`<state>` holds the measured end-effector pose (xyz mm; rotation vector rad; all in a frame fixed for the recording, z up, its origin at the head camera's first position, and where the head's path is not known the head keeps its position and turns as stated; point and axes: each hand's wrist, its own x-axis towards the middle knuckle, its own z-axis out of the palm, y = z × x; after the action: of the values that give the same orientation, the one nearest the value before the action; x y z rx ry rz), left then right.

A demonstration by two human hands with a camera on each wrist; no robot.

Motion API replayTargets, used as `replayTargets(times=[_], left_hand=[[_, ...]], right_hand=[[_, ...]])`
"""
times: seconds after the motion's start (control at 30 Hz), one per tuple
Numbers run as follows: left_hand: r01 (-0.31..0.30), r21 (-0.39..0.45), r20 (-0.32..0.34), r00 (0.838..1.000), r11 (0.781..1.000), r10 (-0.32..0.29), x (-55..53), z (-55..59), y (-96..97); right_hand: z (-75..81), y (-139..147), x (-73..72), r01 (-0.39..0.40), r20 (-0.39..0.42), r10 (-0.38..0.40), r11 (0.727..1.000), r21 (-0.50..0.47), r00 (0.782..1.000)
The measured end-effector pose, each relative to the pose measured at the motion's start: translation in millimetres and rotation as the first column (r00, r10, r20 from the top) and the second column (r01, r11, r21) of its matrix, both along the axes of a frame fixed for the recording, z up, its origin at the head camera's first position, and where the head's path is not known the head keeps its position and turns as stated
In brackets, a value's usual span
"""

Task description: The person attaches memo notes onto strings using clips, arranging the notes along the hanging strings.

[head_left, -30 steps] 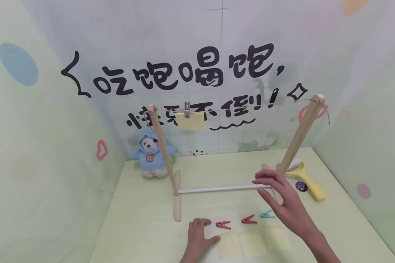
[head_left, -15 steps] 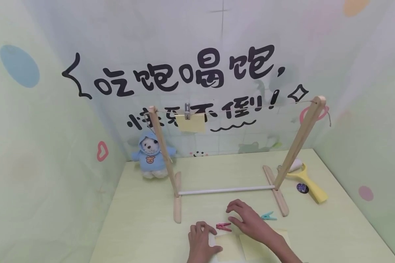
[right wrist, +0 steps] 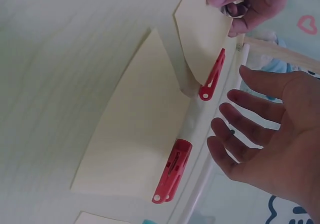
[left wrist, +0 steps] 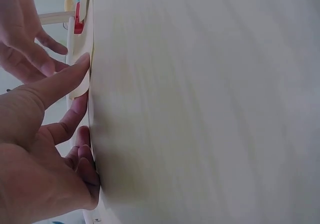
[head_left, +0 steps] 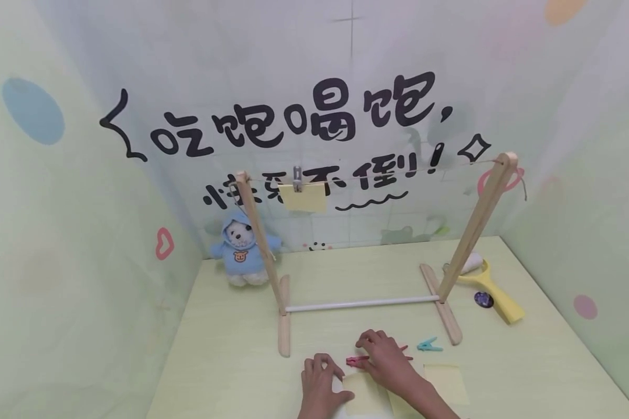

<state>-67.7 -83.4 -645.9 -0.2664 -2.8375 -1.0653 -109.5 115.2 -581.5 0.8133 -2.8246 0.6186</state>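
My left hand (head_left: 322, 387) grips the left edge of a pale yellow sticky note (head_left: 361, 393); in the right wrist view its thumb lies on the curved note (right wrist: 202, 31). My right hand (head_left: 390, 361) hovers palm down, its fingers spread and loosely bent. Close by its thumb lies a pink-red clothespin (head_left: 352, 361), just past the note's far edge. A second, red clothespin (right wrist: 172, 171) is mostly covered by the right hand in the head view. Under the right forearm shows part of a second note (head_left: 399, 405). The third note (head_left: 445, 384) lies flat to the right, below a blue clothespin (head_left: 428, 344).
Behind the hands stands a wooden frame (head_left: 474, 227) with a white crossbar (head_left: 361, 304). On its string, a metal clip (head_left: 297, 179) holds another yellow note (head_left: 304, 199). A plush toy (head_left: 243, 250) sits at left; a yellow-handled roller (head_left: 498, 294) and dark disc (head_left: 484, 299) lie at right.
My right hand has come left and down from the frame's right side to the pink-red clothespin, now covering most of the red one. The left hand has shifted slightly right at the note's edge.
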Motion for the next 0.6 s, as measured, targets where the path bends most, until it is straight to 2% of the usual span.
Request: replayTargets(times=[0.07,0.2,0.33,0.43,0.5,0.6], left_hand=[[0.002,0.001,0.007,1.0,1.0,-0.002,-0.5,-1.3,-0.2],[0.0,0.008,0.07,0.998,1.0,-0.001,-3.5,-2.0,-0.6],[0.013,0.032,0.112,0.994,0.999,-0.016,-6.2,-0.9,-1.9],[0.025,0.054,0.099,0.995,0.998,-0.031,-6.3,-1.1,-3.5],[0.043,0.079,0.073,0.996,0.996,-0.049,-5.9,-1.4,-5.0],[0.038,0.075,0.05,0.998,0.996,-0.042,-5.8,-3.7,-5.8]], right_hand=[[-2.9,-1.7,0.9,0.027,0.003,-0.027,0.999,0.02,1.0],[-10.2,-2.8,3.2,0.059,0.016,-0.06,0.996,0.063,0.998],[-18.8,-2.0,4.1,0.07,-0.049,-0.065,0.992,0.109,0.997],[-21.6,-1.0,4.6,0.088,-0.095,-0.074,0.985,0.147,0.993],[-21.9,-0.4,5.0,0.1,-0.103,-0.084,0.98,0.17,0.991],[-22.2,0.3,5.2,0.11,-0.1,-0.093,0.977,0.183,0.991]])
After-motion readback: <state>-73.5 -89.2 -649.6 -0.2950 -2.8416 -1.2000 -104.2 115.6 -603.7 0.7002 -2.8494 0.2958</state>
